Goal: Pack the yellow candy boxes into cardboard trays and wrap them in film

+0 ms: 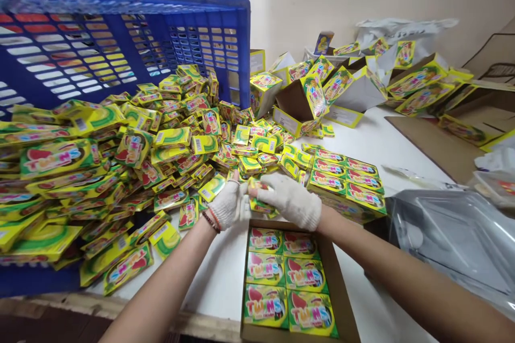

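My right hand (292, 198), in a white knit glove, is closed round a small yellow-green candy box (259, 201) at the edge of the pile. My left hand (229, 206), gloved too and with a beaded bracelet at the wrist, is right beside that box. Its thumb points up, and the other fingers are partly hidden, so its grip cannot be made out. Just below my hands lies an open cardboard carton (346, 300) holding two columns of flat-laid candy boxes (308, 273) printed "TWINS". A large heap of loose candy boxes (173, 153) spreads to the left.
A blue plastic crate (237, 37) lies tipped at the left, boxes spilling from it. Neat stacks of boxes (346, 177) stand right of my hands. Open display cartons (301, 102) crowd the back. A clear plastic tray (450, 241) sits at the right.
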Tool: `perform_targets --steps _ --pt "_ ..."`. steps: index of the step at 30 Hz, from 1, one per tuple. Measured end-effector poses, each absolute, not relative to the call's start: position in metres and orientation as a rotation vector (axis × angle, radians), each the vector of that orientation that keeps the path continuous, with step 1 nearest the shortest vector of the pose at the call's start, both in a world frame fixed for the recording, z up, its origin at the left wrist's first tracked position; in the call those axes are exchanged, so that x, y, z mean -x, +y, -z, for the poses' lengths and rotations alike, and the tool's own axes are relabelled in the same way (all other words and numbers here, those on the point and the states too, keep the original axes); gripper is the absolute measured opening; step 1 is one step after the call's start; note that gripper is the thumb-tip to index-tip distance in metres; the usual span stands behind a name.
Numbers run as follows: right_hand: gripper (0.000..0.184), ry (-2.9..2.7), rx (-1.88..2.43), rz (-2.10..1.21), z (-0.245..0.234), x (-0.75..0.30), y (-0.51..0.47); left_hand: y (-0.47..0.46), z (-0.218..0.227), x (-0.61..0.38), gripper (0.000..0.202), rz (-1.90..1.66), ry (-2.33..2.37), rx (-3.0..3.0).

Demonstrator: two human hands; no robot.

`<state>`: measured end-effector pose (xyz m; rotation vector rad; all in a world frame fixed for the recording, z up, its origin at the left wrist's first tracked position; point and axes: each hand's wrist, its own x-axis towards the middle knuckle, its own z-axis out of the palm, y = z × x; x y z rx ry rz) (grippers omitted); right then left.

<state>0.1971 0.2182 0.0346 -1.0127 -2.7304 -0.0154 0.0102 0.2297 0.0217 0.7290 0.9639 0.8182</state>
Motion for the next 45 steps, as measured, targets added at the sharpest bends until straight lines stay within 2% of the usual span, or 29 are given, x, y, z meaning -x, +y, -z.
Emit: perform_targets --steps 4,8,14,16,19,21,22,25,27,33,36,40,45 --pt "0.039 -2.63 1.104 -0.023 -0.035 -0.178 0.236 0.221 -0.023 -0.009 0.033 -0.906 0.793 -0.411" --pt "0.042 -2.529 1.486 0.041 -0.031 -0.162 0.274 0.219 -0.015 0.003 0.043 -1.104 0.756 -0.279" --pt "0.028 -2.476 1.564 -0.071 -0.043 -0.158 0.289 0.213 -0.007 0.026 0.053 -1.103 0.585 -0.113" --pt "0.028 -2.164 1.563 -0.294 -0.048 -0.162 0.281 0.211 -0.007 0.032 0.054 -1.093 0.546 -0.084" --pt "0.034 -1.658 1.495 -0.928 -0.051 -0.168 0.263 0.21 -0.009 0.033 0.056 -1.108 0.447 -0.09" --pt "0.035 -1.573 1.423 -1.237 -0.052 -0.166 0.252 0.21 -0.011 0.028 0.057 -1.095 0.395 -0.137" --pt "0.033 -1.635 1.399 -1.284 -0.052 -0.164 0.249 0.209 -0.012 0.025 0.057 -1.074 0.381 -0.166" --pt "0.023 -2.021 1.42 -1.126 -0.055 -0.152 0.25 0.208 -0.013 0.014 0.054 -1.019 0.417 -0.287" --pt "0.023 -2.173 1.456 -0.968 -0.058 -0.146 0.257 0.206 -0.012 0.012 0.053 -1.029 0.546 -0.363" --pt "0.022 -2.109 2.011 -0.562 -0.049 -0.166 0.279 0.201 -0.006 0.025 0.039 -1.136 0.941 -0.172" --pt "0.028 -2.039 2.213 -0.61 -0.028 -0.181 0.277 0.201 -0.003 0.027 0.039 -1.201 0.914 -0.056" --pt "0.031 -1.973 2.258 -0.64 -0.009 -0.192 0.266 0.201 0.002 0.023 0.041 -1.237 0.809 0.041" --pt "0.044 -1.858 2.046 -0.783 -0.033 -0.185 0.24 0.2 -0.006 0.014 0.047 -1.327 0.698 -0.018"
